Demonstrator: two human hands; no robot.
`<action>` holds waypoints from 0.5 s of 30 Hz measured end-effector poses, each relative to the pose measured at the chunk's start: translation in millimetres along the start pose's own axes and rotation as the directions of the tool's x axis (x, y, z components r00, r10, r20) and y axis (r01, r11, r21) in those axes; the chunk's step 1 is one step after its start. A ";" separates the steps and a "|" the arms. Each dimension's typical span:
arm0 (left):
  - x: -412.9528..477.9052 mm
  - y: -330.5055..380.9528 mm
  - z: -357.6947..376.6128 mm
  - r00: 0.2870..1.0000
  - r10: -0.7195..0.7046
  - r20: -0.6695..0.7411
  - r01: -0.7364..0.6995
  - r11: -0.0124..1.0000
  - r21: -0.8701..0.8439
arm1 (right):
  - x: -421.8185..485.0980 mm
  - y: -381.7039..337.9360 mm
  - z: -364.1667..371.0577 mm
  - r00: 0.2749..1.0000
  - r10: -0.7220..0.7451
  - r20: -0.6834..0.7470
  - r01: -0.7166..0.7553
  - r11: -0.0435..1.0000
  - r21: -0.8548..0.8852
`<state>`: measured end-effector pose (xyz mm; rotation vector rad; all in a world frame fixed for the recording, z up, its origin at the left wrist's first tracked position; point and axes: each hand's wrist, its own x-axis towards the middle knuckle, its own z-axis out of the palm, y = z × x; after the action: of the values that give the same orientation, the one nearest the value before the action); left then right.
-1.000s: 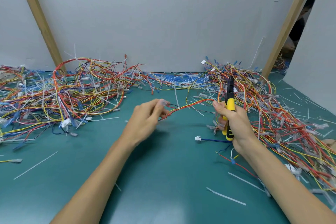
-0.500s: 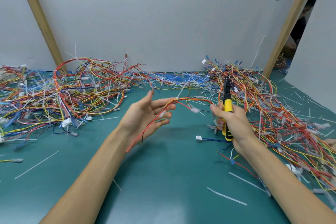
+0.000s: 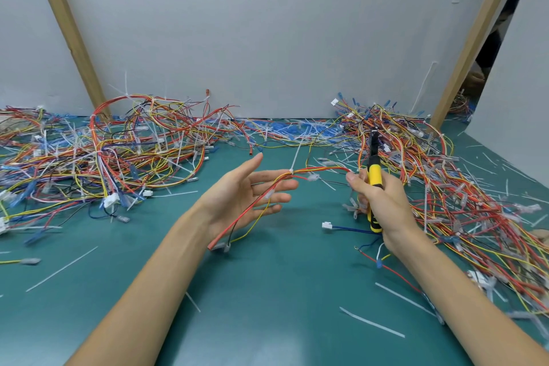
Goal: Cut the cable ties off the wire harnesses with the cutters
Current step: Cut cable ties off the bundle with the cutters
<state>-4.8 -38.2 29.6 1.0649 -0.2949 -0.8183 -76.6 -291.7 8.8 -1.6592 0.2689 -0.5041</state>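
My left hand [image 3: 243,196] is spread open, palm up, above the green table. A small harness of red, yellow and black wires [image 3: 261,202] lies across its fingers and hangs down to the mat. A white cable tie [image 3: 292,168] binds the wires just past my fingertips, its tail sticking up. My right hand [image 3: 383,202] grips the yellow-handled cutters [image 3: 373,175], jaws pointing up and away. The same hand's thumb and fingers also pinch the harness's right end.
A big tangle of harnesses [image 3: 104,154] covers the left of the green table [image 3: 267,291], another tangle [image 3: 445,187] the right. Cut white ties [image 3: 372,322] lie scattered about. A loose blue wire with a white plug [image 3: 326,225] lies near my right wrist. A grey wall stands behind.
My left hand let go of its pinch on the harness and opened, palm up; the wires now drape over its fingers. The right hand with the cutters stayed nearly still.
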 end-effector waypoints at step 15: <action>1.0 -10.3 0.7 0.957 0.262 -0.127 -0.155 0.828 0.539 | -18.7 -12.6 5.4 0.869 -0.493 0.041 0.461 0.777 -0.429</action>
<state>-9.1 -41.8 20.9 1.5860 -0.4763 -0.4288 -91.8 -276.6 17.5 -2.1564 -0.0032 -0.9460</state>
